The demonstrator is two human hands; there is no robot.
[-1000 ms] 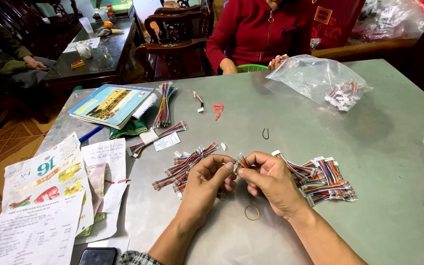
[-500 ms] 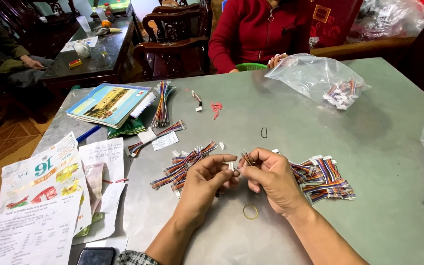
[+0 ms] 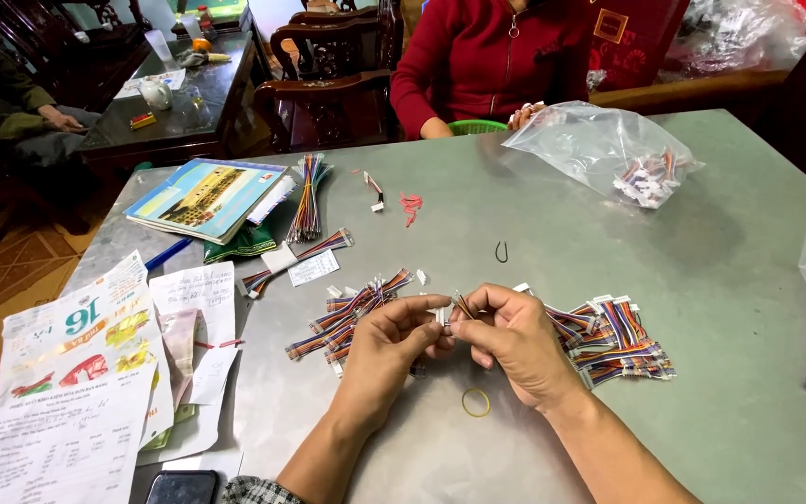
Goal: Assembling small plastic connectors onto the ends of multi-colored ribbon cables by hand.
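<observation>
Over the grey-green table (image 3: 701, 280) my left hand (image 3: 386, 351) and my right hand (image 3: 513, 342) meet fingertip to fingertip, both pinching a small white connector with thin wires (image 3: 450, 306). Left of my hands lies a loose pile of multicoloured wire harnesses (image 3: 352, 313). To the right, touching my right hand, sits a stacked bunch of similar harnesses (image 3: 613, 341). A yellow rubber band (image 3: 476, 402) lies on the table just below my hands.
A clear plastic bag (image 3: 599, 149) with connectors lies at the back right. Papers (image 3: 76, 373), a booklet (image 3: 205, 194), a wire bundle (image 3: 308, 196), a small hook (image 3: 501, 251) and a phone (image 3: 179, 487) are around. A person in red (image 3: 487, 61) sits opposite.
My hands stay together on the small connector with only slight finger movement. The view has shifted a little; nothing else on the table moved.
</observation>
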